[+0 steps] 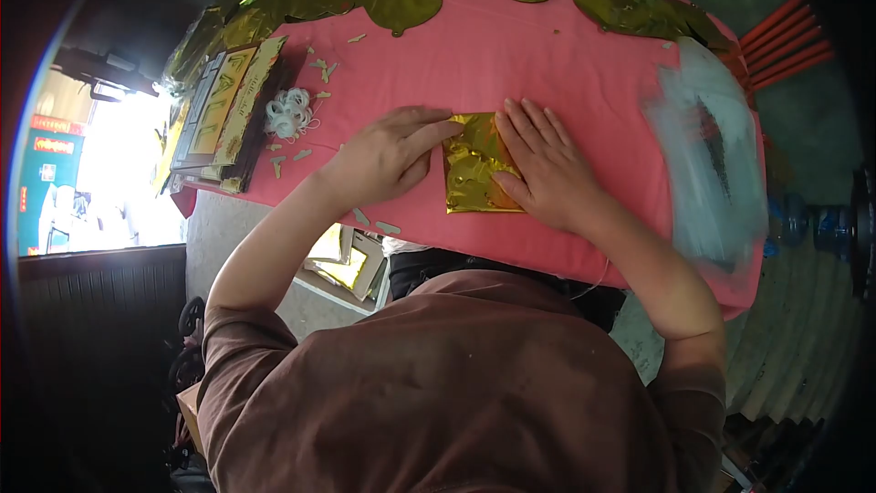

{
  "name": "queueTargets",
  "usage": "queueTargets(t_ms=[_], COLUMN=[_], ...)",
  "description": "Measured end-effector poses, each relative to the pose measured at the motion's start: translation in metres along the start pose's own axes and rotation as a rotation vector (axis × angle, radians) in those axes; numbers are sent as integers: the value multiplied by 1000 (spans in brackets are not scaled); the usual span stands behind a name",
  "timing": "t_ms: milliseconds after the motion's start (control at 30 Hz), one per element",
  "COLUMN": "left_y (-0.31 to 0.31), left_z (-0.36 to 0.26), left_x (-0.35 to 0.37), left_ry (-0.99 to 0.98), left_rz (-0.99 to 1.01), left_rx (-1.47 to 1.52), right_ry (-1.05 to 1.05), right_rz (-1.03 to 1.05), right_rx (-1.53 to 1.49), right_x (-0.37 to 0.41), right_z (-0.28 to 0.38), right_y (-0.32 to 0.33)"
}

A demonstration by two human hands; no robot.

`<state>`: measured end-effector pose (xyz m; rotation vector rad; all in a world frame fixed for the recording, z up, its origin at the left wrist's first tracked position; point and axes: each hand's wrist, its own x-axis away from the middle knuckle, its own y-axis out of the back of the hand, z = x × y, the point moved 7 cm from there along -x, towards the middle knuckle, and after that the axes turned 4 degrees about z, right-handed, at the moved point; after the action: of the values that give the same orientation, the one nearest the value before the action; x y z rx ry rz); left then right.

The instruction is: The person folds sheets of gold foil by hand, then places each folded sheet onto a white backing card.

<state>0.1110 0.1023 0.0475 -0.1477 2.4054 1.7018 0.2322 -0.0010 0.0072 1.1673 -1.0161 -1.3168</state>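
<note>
A gold foil balloon (474,169), folded into a flat rectangle, lies on the pink cloth in front of me. My left hand (392,151) is closed at its upper left edge, with curled fingers and the fingertips on the foil. Flat across its right side rests my right hand (547,164), fingers stretched out and pressing on the foil. Both hands partly cover the balloon's edges.
More uninflated gold foil balloons (401,2) spread along the far edge of the pink-covered table (511,46). At left are printed packets (224,110), white ribbon coils (290,114) and small pale strips. Clear plastic bags (703,155) lie at right. A box (351,265) sits below.
</note>
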Motion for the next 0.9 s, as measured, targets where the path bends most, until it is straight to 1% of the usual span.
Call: queueTargets(t_ms=[33,167,233,267,333,467,533,667,733,767,833,867,900], left_y=[-1,5,8,9,3,-8,-5,-5,-8,-8,-3,-3,3], left_z=[0,-24,-40,-44,-58,-60,-64,-64,-64,-64,-63,-62,-54], left_x=[5,25,31,33,36,40,39,38,39,39,38,38,38], left_ry=[78,130,54,57,-25,-15,-82,-135,-195,-197,-189,-191,-134], left_rz=[1,-25,-14,-18,62,19,-45,-52,-42,-43,-96,-97,-176], left_rx=[60,175,34,32,-107,-156,-93,-75,-210,-210,-184,-185,-72], right_ry=[4,51,96,100,136,156,160,160,152,151,86,85,25], right_rz=[9,34,50,50,27,39,34,41,28,26,162,161,136], right_rx=[-10,-29,-39,-37,-58,-74,-73,-83,-139,-138,-478,-477,-872], right_x=[2,16,22,24,28,32,34,35,35,34,30,28,25], right_z=[3,21,30,33,41,50,51,52,51,49,38,31,16], right_y=[1,5,6,6,6,7,7,7,8,12,14,14,16])
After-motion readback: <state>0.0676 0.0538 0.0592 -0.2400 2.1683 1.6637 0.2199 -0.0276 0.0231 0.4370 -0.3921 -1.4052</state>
